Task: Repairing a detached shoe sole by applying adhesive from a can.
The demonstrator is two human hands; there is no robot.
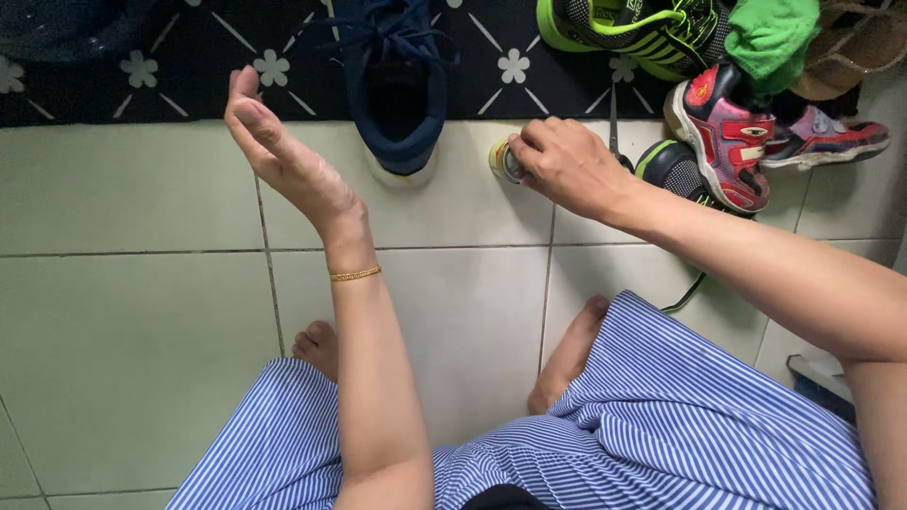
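Nearest, your knees under blue-striped cloth (661, 425) fill the lower frame, with bare toes (316, 345) on pale green floor tiles (123, 312); you are squatting over the work. Your left hand (279, 151), a thin gold bracelet (355, 275) at its wrist, is raised with the palm turned up, fingers released and straight, holding nothing; it hangs just short of the navy sneaker (397, 90). Your right hand (567, 165) is clenched around a small round tin (504, 161) set on the tile, its fingertips over the top; whether a lid is on, off or mid-twist cannot be told, as the hand hides most of it. Judgement: the step in hand looks like taking something from the tin, the sneaker waiting untreated. The sneaker lies heel toward you, half on tile and half on the black flower-patterned mat (170, 57). The next move likely calls for a firm hold on the tin and the free hand steadying the sneaker. Farther right lie a red child's shoe (723, 137), a green-and-black trainer (624, 28) and a green cloth (770, 38), piled touching.
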